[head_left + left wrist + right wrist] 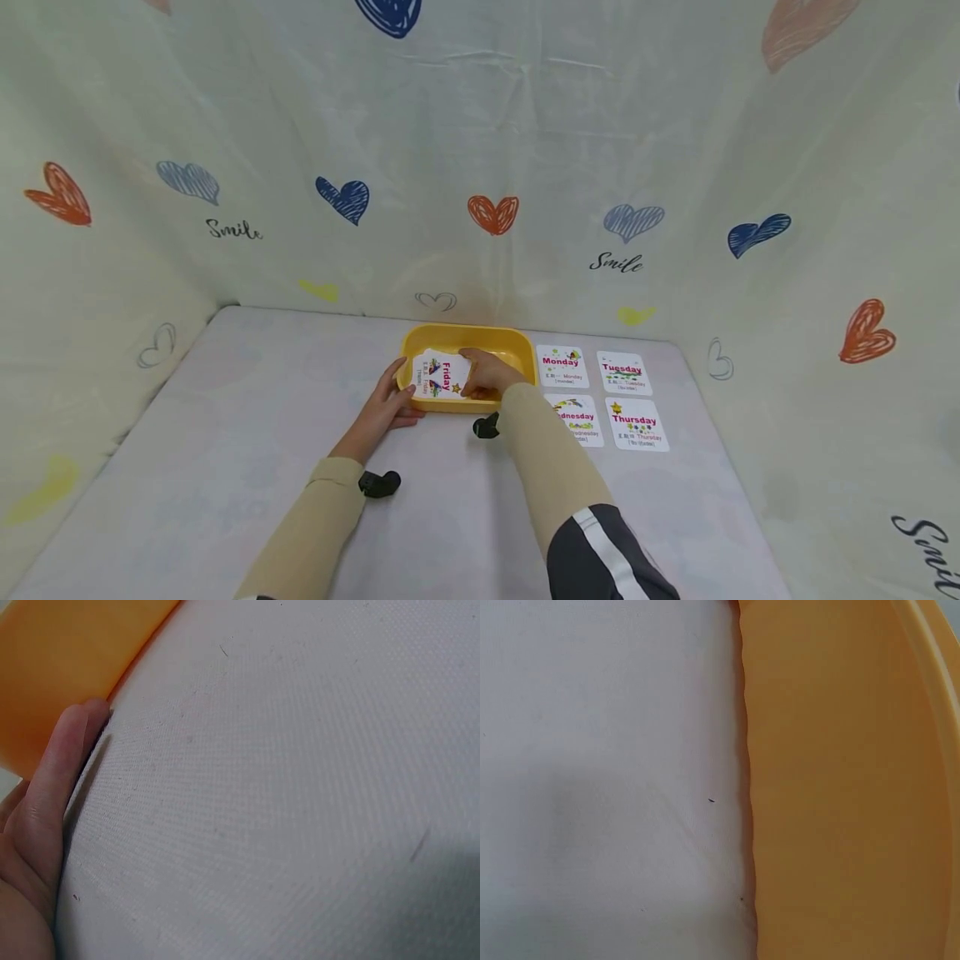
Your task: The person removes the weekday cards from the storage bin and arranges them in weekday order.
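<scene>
A yellow plastic tray [480,335] stands near the back edge of the table. My left hand [384,410] grips its left end, thumb at the rim and the other fingers low along the outside; the left wrist view shows these fingers [56,761] against the tray wall. In the tray lies a white Friday card [437,377], turned sideways. Reaching over the front rim, my right hand [489,372] pinches the right edge of that card. Whether more cards lie under it cannot be seen. The right wrist view shows only the tray's outer wall [847,780] and tablecloth.
Right of the tray, Monday [562,367] and Tuesday cards [625,373] lie in a back row, with Wednesday [581,422] and Thursday cards [638,425] in front. My right sleeve partly covers the Wednesday card. A heart-printed curtain [420,267] hangs behind the white-covered table [225,450].
</scene>
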`<state>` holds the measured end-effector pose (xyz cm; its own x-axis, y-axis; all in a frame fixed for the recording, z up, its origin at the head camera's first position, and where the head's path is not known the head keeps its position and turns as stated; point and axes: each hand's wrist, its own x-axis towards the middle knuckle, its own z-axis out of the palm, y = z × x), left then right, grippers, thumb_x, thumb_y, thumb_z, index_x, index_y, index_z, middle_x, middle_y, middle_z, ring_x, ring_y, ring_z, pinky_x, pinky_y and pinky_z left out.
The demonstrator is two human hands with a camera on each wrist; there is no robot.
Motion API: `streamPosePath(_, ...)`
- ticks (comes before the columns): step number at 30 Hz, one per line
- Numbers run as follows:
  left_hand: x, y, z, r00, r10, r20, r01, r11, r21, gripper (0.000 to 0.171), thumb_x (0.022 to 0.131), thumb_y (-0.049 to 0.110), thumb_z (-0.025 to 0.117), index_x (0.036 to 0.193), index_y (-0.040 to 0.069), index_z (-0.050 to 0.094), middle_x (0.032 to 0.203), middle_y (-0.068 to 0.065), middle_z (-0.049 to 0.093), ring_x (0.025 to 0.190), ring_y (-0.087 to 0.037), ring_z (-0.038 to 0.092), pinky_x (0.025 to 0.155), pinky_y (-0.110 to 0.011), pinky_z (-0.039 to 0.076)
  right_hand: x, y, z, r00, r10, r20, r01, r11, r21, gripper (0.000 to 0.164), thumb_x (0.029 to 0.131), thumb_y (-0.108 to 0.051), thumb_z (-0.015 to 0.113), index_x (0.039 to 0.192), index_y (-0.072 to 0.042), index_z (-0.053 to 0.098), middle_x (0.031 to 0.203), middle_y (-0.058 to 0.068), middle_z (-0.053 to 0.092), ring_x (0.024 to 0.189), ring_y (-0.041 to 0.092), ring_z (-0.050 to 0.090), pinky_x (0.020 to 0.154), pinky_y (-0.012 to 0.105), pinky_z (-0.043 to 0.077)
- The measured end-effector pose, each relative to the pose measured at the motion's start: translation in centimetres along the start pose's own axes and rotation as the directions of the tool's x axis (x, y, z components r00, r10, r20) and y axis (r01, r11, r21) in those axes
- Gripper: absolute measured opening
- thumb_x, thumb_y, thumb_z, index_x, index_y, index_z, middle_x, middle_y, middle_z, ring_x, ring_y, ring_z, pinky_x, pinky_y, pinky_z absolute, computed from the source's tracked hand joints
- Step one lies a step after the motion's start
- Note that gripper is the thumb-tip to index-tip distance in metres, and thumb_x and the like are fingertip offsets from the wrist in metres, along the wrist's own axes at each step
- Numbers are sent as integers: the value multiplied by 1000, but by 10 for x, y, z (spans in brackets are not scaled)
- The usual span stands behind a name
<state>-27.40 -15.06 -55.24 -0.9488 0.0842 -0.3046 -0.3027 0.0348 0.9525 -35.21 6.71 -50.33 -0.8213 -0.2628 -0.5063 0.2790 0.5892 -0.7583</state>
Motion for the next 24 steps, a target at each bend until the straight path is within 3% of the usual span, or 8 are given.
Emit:
streamPosePath(7,1,1,0,1000,-9,-12,9,1000,-4,66,99,31,56,152,47,21,157,-10,21,84,-27,70,73,-36,59,0,-1,-2,1000,17,3,-17,1000,-7,82,76,1,80,146,-25,45,96,14,59,54,18,52,57,23,53)
streamPosePath(14,0,1,1,1000,-12,-1,12,1000,-10,66,99,31,56,152,46,20,158,-11,21,84,-27,70,73,-36,59,1,-2,-3,1000,9,13,-8,995,-103,83,78,0,79,147,-29,44,98,13,60,51,17,48,55,22,51)
streamPosePath(17,0,0,1,1000,-10,1,10,1000,-8,66,99,33,56,152,47,20,158,-10,21,85,-27,70,73,-35,59,1,-2,-3,1000,12,10,-10,995,-100,80,78,0,79,145,-28,46,99,11,60,52,17,49,56,23,52)
streamPosePath(24,-2,1,0,1000,-1,6,1,1000,-3,66,99,34,56,152,47,18,158,-11,20,87,-28,70,74,-35,59,6,4,-6,1000,-20,-6,20,999,-39,57,81,-2,77,130,-18,50,77,10,57,51,17,51,57,22,52)
